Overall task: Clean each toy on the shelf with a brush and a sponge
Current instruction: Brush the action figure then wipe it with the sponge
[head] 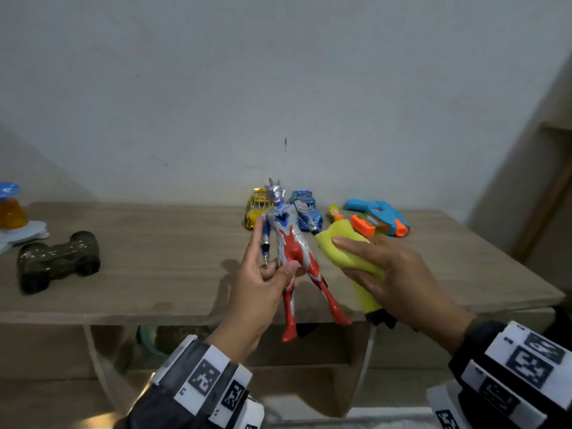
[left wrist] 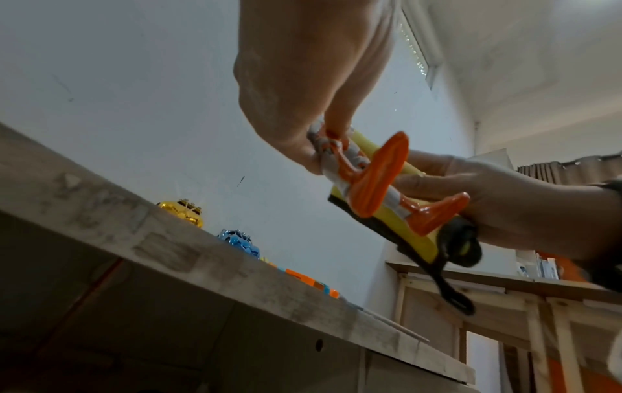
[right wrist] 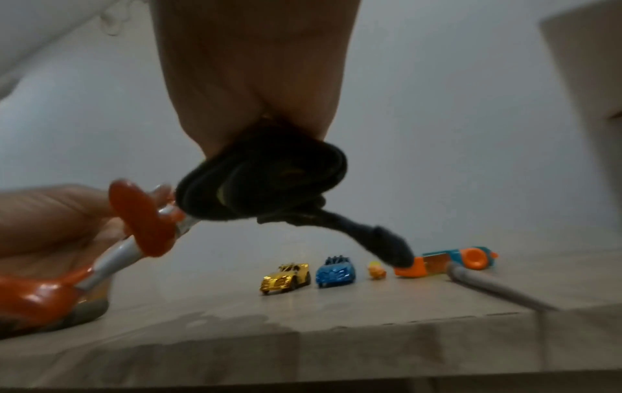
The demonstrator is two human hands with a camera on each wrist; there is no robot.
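Observation:
My left hand (head: 274, 272) grips a red, silver and blue action figure (head: 289, 243) by its thigh and holds it upright over the shelf's front edge, index finger stretched up along its arm. My right hand (head: 371, 261) grips a yellow sponge (head: 346, 246) just right of the figure, near its arm. In the left wrist view the figure's orange feet (left wrist: 380, 175) lie against the sponge (left wrist: 424, 247). The right wrist view shows the sponge's black underside (right wrist: 269, 180) and a dangling black strap beside the figure's leg (right wrist: 141, 218).
On the wooden shelf (head: 154, 243) stand a gold car (head: 258, 207), a blue car (head: 308, 205), a small orange figure (head: 335, 213) and a blue-orange toy gun (head: 380, 221) at the back. A dark car (head: 58, 258) sits far left. A grey handle (right wrist: 498, 289) lies at the right.

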